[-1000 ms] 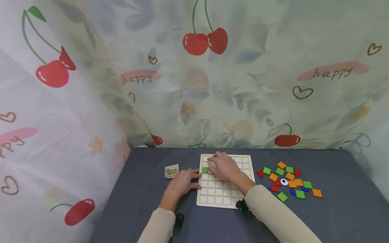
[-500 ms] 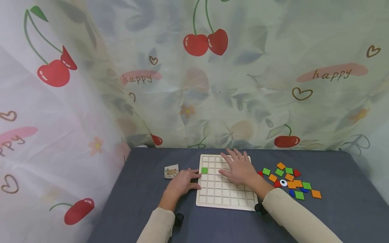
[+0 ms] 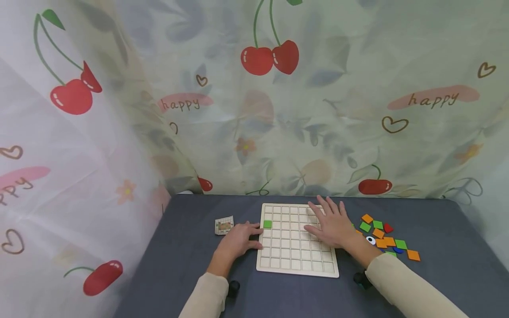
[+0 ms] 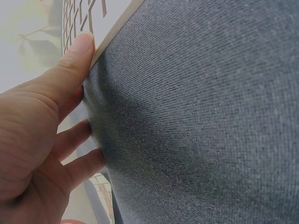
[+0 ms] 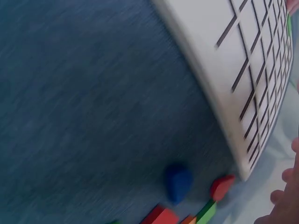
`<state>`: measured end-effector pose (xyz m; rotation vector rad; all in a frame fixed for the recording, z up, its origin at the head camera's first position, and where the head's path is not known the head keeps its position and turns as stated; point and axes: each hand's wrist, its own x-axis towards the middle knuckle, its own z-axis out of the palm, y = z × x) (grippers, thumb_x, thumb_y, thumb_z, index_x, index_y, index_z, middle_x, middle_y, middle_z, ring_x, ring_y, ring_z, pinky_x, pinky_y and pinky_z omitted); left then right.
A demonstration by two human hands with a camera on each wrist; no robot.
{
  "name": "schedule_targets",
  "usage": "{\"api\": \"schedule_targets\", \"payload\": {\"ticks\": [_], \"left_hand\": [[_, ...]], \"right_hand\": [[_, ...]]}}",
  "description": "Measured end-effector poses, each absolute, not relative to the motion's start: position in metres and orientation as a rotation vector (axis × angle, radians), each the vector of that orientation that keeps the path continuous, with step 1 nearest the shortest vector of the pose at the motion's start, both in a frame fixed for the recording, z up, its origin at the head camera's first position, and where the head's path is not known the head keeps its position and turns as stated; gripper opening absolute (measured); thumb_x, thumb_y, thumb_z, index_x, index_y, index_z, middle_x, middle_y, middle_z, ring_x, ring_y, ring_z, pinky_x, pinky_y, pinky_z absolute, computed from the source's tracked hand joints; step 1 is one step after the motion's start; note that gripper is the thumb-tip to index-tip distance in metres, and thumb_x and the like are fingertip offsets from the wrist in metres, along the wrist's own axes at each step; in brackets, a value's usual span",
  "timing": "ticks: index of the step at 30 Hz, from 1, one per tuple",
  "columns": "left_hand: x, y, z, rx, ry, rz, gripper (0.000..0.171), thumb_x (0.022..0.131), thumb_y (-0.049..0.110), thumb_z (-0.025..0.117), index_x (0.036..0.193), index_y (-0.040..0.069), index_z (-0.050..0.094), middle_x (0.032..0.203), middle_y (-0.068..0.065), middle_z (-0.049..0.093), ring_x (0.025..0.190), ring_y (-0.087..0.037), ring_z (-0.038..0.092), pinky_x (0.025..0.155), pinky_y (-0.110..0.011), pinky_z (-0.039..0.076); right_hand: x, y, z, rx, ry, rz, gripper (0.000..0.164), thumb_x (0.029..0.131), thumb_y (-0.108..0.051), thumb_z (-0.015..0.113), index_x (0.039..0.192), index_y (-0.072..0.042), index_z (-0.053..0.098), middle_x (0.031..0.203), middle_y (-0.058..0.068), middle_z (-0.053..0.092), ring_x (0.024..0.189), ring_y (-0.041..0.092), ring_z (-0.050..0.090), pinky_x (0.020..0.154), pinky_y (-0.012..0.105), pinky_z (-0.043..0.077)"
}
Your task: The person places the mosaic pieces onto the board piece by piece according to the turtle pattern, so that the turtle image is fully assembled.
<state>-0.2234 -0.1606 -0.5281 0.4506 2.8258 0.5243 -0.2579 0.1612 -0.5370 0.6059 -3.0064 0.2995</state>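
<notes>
A pale wooden grid board [image 3: 286, 254] lies on the table, with one green square tile [image 3: 267, 224] in a cell near its left edge. My left hand [image 3: 237, 240] rests at the board's left side, index finger and thumb spread along it; in the left wrist view the thumb [image 4: 79, 51] touches the board's edge. Over the board's upper right part is my right hand [image 3: 336, 227], fingers spread and nothing held. Part of that hand [image 5: 287, 196] shows at the right wrist view's border. Whether it touches the board cannot be told.
Right of the board lie scattered tiles: orange squares [image 3: 413, 255], green squares [image 3: 400, 244], a red piece [image 3: 388, 228], blue pieces [image 5: 178, 184] and a white ring-like disc [image 3: 370, 240]. A small picture card [image 3: 224, 225] lies to the left. A patterned curtain [image 3: 318, 132] hangs behind the table.
My right hand has moved from beside the green tile rightward across the board, its fingers spreading out. The green tile stays in its cell, and my left hand has kept its place.
</notes>
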Motion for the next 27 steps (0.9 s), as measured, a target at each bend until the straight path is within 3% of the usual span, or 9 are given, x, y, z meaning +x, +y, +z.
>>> {"api": "schedule_targets", "payload": {"ticks": [10,19,27], "left_hand": [[-0.224,-0.16,-0.529,0.432,2.816,0.535,0.061,0.085,0.041,0.078,0.141,0.023,0.064,0.154,0.001,0.054,0.149,-0.035,0.043,0.116,-0.051,0.045],[-0.224,-0.161,-0.527,0.431,2.819,0.558,0.06,0.085,0.039,0.079,0.141,0.021,0.064,0.154,-0.002,0.054,0.148,-0.036,0.044,0.115,-0.053,0.046],[-0.222,-0.158,-0.526,0.423,2.808,0.572,0.06,0.085,0.038,0.079,0.141,0.022,0.064,0.154,-0.001,0.054,0.148,-0.036,0.044,0.115,-0.053,0.045]], "right_hand": [[-0.243,0.196,-0.537,0.545,-3.013,0.301,0.081,0.097,-0.062,0.056,0.159,-0.013,0.038,0.165,0.023,0.029,0.151,0.051,0.028,0.118,0.077,0.019],[-0.238,0.225,-0.551,0.501,-2.929,0.337,0.077,0.095,-0.057,0.062,0.15,-0.005,0.048,0.155,0.03,0.04,0.143,0.055,0.036,0.113,0.079,0.027],[-0.235,0.244,-0.552,0.474,-2.953,0.356,0.064,0.098,-0.042,0.065,0.146,-0.002,0.052,0.149,0.03,0.047,0.142,0.053,0.038,0.117,0.072,0.03]]}}
